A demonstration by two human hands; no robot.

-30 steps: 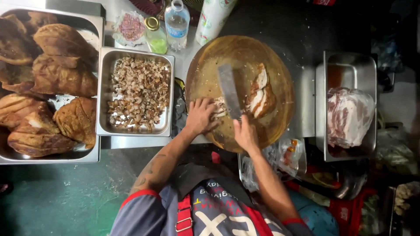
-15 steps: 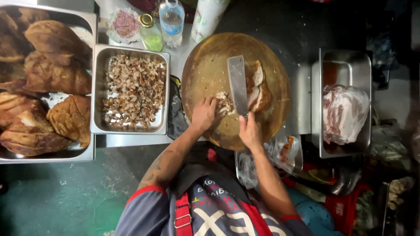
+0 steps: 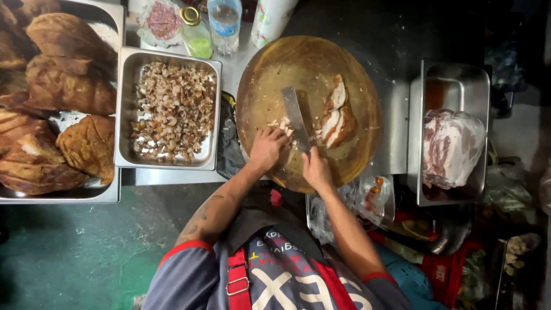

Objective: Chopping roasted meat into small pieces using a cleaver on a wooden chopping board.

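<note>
Round board (image 3: 275,69); right hand (image 3: 317,170) gripping cleaver (image 3: 295,116); left hand (image 3: 267,148) cupping chopped meat (image 3: 282,124).

One round wooden chopping board (image 3: 275,69). One cleaver (image 3: 295,117). Two hands at the board: left hand (image 3: 267,149), right hand (image 3: 315,169). One small heap of chopped bits (image 3: 282,126) beside the blade. One uncut slab of cooked meat (image 3: 336,115) on the board. Three metal trays: one of diced meat (image 3: 169,109), one of large roasted cuts (image 3: 117,192), one holding raw meat (image 3: 453,80). Two bottles: one clear (image 3: 224,23), one green with a yellow cap (image 3: 195,31).
</note>
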